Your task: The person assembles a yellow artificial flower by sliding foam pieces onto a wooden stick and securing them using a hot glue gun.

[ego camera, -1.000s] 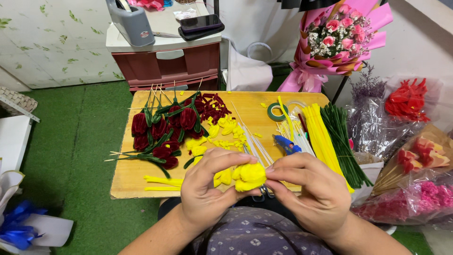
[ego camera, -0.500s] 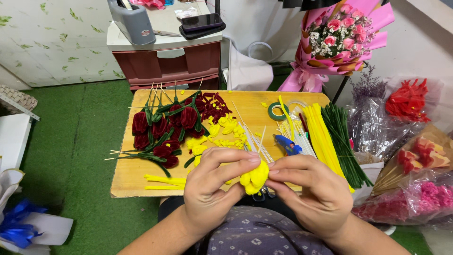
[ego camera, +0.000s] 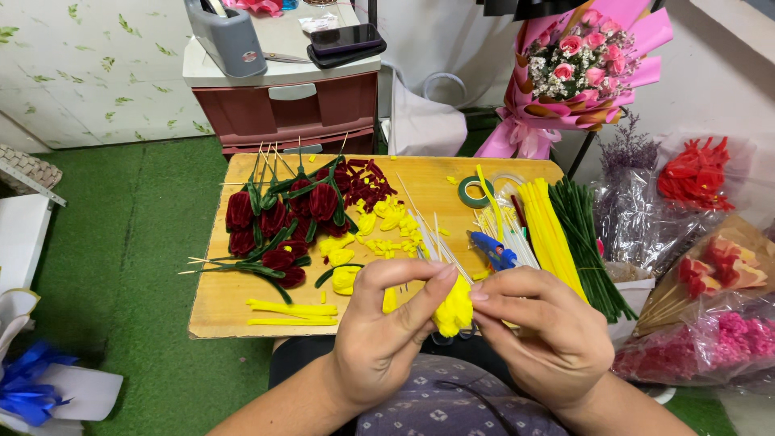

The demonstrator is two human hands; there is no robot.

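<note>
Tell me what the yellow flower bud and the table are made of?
The yellow flower bud between the hands looks like fuzzy pipe cleaner: soft, matte and bristly. The table looks like light wood with a smooth finish; faint grain shows.

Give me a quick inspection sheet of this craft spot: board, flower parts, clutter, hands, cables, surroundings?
Surface: wooden board on green turf.
Job's things: yellow bud pinched between both hands.
Clutter: dark red flowers, yellow petals, yellow stems, green stems, tape roll, glue gun.
Hands: left hand and right hand grip the bud.
Cables: nothing seen.
Surroundings: pink bouquet, drawer unit, wrapped red flowers.
</note>
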